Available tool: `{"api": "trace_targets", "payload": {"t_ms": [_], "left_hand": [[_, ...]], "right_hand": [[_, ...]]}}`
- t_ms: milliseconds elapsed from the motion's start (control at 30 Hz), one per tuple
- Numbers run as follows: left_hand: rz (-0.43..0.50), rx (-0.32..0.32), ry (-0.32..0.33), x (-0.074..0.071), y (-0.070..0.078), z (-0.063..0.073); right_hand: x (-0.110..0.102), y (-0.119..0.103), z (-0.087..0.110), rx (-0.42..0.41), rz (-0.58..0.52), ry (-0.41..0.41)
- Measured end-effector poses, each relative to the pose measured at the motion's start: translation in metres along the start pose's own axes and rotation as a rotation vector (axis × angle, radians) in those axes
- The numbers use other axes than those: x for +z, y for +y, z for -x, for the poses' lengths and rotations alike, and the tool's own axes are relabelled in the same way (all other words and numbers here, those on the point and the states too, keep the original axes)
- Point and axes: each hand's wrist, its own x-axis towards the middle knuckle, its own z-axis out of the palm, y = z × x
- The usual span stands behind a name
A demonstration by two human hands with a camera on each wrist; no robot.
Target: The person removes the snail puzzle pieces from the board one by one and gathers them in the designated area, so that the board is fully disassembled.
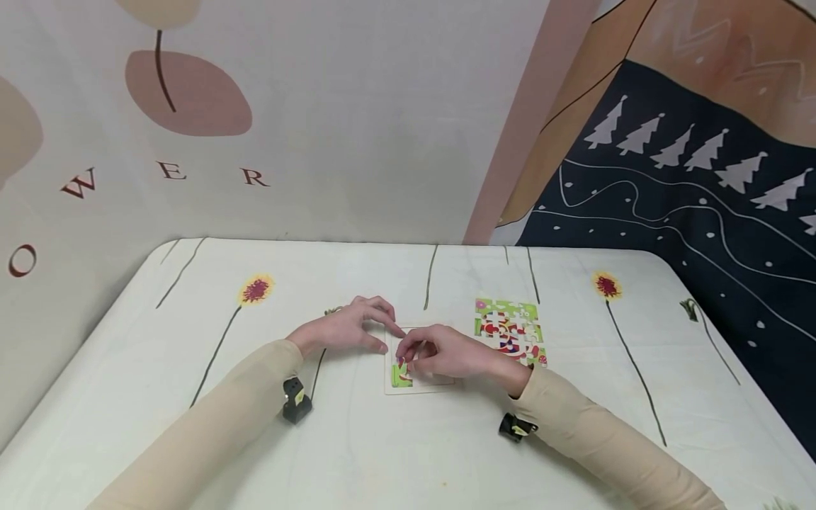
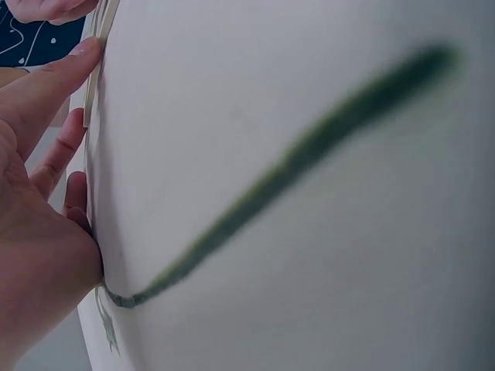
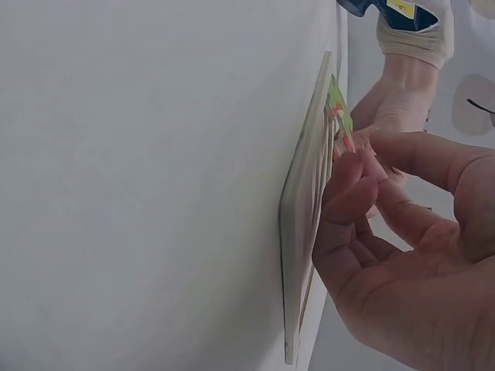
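A shallow puzzle board [image 1: 421, 391] with a pale rim lies on the table in front of me. In its near left corner sit green-and-red puzzle pieces [image 1: 401, 377]. Over the board, my right hand [image 1: 446, 352] pinches a small puzzle piece between thumb and fingers; in the right wrist view the fingertips mostly cover it, with a reddish part showing. My left hand [image 1: 347, 327] rests at the board's left side, fingers loosely extended. The left wrist view shows a fingertip of that hand [image 2: 39, 209] at the board's edge [image 2: 94, 85].
Right of the board, partly behind my right wrist, lies a group of colourful puzzle pieces [image 1: 506, 312] laid close together in a picture. The white tablecloth [image 1: 357, 446] has printed flowers and stems. A patterned cloth wall [image 1: 357, 142] rises behind the table.
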Motion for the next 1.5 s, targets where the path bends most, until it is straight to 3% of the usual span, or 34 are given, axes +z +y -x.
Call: {"api": "trace_targets", "payload": {"t_ms": [467,733,1233,1500], "left_hand": [[-0.014,0.009,-0.015,-0.001,0.000,-0.001],[-0.027,-0.020,-0.022,-0.002,0.002,-0.001],[-0.026,-0.075,-0.032,-0.001,0.006,-0.001],[-0.022,-0.069,-0.030,0.000,0.007,-0.001]], "right_hand": [[0.001,0.000,-0.003,-0.009,-0.052,-0.009],[0.000,0.002,-0.001,0.002,-0.067,0.006],[-0.015,0.013,0.016,0.016,-0.131,0.047],[-0.028,0.022,0.029,0.052,-0.139,0.099]]}}
